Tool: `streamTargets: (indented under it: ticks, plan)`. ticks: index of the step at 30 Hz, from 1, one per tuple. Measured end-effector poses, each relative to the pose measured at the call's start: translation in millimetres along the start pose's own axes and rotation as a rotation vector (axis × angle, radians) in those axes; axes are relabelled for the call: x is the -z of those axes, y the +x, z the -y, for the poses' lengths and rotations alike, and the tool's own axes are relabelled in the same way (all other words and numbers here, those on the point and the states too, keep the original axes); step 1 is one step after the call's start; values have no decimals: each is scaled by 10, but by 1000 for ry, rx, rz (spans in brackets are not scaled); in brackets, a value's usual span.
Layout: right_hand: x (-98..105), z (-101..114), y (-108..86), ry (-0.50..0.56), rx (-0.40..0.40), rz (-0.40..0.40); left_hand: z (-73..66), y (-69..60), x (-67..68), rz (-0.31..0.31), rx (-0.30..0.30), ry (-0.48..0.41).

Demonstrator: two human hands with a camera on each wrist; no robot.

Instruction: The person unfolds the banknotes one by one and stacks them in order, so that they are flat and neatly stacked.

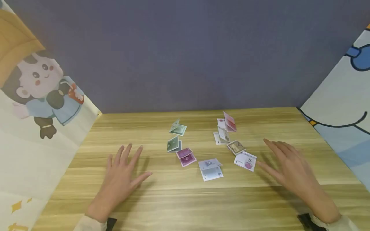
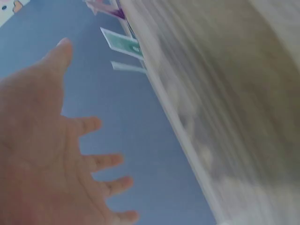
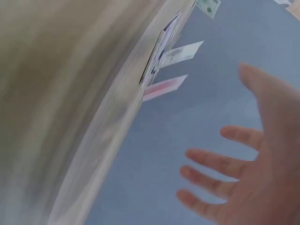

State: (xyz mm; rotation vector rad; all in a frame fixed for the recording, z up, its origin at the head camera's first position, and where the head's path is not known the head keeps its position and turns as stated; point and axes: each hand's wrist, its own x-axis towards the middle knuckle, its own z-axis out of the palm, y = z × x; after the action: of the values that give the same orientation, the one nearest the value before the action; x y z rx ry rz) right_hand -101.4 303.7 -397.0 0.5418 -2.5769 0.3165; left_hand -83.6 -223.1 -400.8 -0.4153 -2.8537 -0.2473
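The person's bare left hand point(image 1: 119, 178) is hovering above the table top of striped yellow-brown wood point(image 1: 162, 199); its fingers are stretching out and spreading apart, and it is holding nothing. The bare right hand point(image 1: 292, 171) is also hovering, with its fingers extending almost straight and its thumb standing away from them; it is gripping nothing either.

Between the hands, a purple folded paper banknote point(image 1: 186, 158) is lying on the left side, near a dark green folded paper banknote point(image 1: 172, 144). Behind these, a pale green folded paper banknote point(image 1: 178, 130) is standing half open. In the middle front, a pale blue-grey folded paper banknote point(image 1: 211, 174) is resting. Just beside the right thumb, in the head view, a white and violet paper banknote marked 5 point(image 1: 246, 161) is lying, and a brown folded paper banknote point(image 1: 236, 147) is touching it. Farther back, a whitish-grey folded paper banknote marked 1 point(image 1: 222, 137) and a pinkish-red folded paper banknote point(image 1: 230, 122) are raising their flaps, near the grey-blue upright panel point(image 1: 185, 64).
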Motion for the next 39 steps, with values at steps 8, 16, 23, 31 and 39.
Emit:
streamTargets:
  ticks: [8,16,23,31,39]
  plan:
    - [-48,82,299,81,-8,5,-95,237,64,-10,-129,-147]
    - [-212,-12,671,126,24,32,-184,487,102,-62,-228,-203]
    - [-350,-129,975,168,-30,74,-338,803,116,-63,-249,-346]
    - [-486,-227,1235,229,-59,124,-589,1159,38,-27,-265,-531]
    - [-583,-312,1487,303,-101,156,-897,1555,-51,22,-249,-691]
